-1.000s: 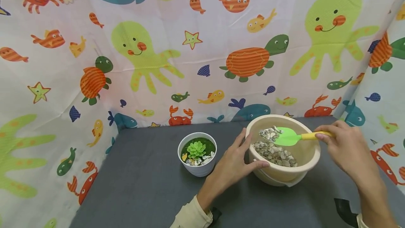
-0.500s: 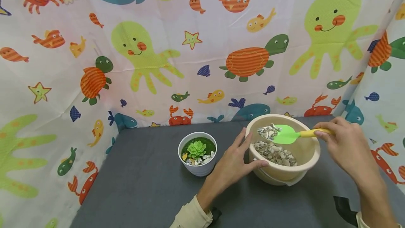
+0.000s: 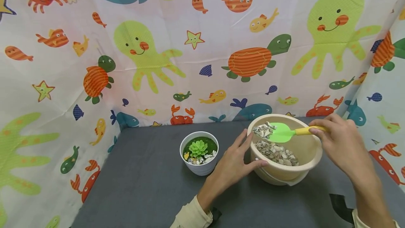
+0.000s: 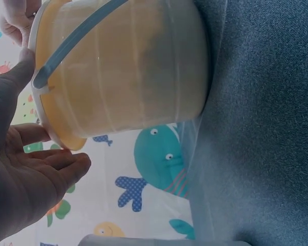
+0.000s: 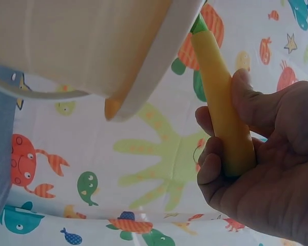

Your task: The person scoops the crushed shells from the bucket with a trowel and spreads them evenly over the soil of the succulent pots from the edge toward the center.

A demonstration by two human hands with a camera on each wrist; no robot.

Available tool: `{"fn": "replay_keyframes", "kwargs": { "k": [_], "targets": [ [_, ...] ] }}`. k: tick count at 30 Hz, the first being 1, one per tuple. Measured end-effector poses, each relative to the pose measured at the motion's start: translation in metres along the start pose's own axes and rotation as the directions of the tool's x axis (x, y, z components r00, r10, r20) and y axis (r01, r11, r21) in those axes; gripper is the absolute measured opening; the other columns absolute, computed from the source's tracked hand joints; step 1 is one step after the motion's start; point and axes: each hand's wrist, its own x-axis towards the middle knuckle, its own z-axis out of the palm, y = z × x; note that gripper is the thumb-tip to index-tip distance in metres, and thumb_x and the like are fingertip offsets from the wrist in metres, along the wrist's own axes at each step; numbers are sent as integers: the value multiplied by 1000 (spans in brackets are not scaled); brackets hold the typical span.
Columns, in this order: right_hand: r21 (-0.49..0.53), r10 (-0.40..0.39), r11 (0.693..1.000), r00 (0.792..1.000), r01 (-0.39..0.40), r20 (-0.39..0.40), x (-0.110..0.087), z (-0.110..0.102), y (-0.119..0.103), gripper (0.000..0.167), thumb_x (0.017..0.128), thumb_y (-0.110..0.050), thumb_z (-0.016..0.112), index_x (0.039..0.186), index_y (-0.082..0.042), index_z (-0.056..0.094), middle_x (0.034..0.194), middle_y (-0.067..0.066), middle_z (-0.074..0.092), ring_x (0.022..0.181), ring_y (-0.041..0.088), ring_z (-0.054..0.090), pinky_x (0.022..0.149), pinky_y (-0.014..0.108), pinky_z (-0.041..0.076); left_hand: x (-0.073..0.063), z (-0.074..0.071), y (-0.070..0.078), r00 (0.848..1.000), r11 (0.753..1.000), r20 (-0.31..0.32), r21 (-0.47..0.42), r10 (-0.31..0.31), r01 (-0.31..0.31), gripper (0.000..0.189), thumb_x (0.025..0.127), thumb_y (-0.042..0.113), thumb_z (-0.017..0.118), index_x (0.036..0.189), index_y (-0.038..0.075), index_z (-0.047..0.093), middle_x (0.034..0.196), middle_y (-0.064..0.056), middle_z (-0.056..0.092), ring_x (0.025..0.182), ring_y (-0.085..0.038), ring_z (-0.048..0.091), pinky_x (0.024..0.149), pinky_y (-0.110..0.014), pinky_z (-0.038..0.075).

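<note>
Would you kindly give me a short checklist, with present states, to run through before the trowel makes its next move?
1. Right hand grips the trowel by its yellow handle: ok.
2. Stones are loaded on the blade, towards its tip: ok.
3. Left hand touches the bucket at its rim: ok.
4. Bucket stands upright on the table: ok.
5. Blade tip sits high enough to pass over the rim: cannot tell.
6. White pot stands apart from the left wrist: cannot tell; they overlap in the head view.
</note>
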Motion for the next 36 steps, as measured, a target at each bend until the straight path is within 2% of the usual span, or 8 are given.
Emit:
{"fn": "replay_keyframes", "kwargs": {
  "k": [7,14,18,23,30,36],
  "targets": [
    [25,19,999,1000,-20,22,4,2,-10,15,89,3,77,103,6,76,91,21,60,85,33,40,72,35,25,-6,-4,-4,999,1000,-29,5,24,-24,94,92,60,71,167,26,25,175,-1,24,154,-25,44,116,-44,50],
    [22,22,999,999,-23,40,6,8,-18,16,90,0,78,104,7,76,92,22,62,85,32,40,72,36,24,-16,-15,-11,996,1000,-92,-25,-5,3,89,93,55,74,164,17,35,175,-1,27,156,-24,41,118,-45,47],
    [31,30,999,998,-32,57,6,12,-23,19,90,-1,78,107,7,76,97,24,63,88,35,41,71,38,26,-21,-20,-16,992,1000,-127,-7,-11,10,87,94,53,74,163,16,37,174,-2,30,155,-26,43,117,-46,48],
    [55,-6,998,998,3,63,6,17,-28,18,89,-1,79,105,6,77,92,20,62,87,32,41,71,36,25,-27,-25,-23,988,999,-154,17,-24,27,86,94,51,75,162,14,39,173,-4,32,154,-27,44,117,-46,48],
    [84,-43,996,997,38,62,6,21,-32,14,88,0,79,102,4,78,92,18,63,85,32,43,71,36,27,-35,-34,-32,983,997,-171,-32,-71,67,87,92,49,77,162,13,39,173,-4,31,156,-29,41,120,-49,45],
    [105,-70,992,995,63,70,10,26,-42,13,88,-2,79,101,2,79,90,16,63,86,32,44,71,37,29,-45,-44,-43,969,993,-216,-18,-119,118,87,90,48,79,160,12,43,171,-6,35,155,-31,42,119,-52,44]
  ]
}}
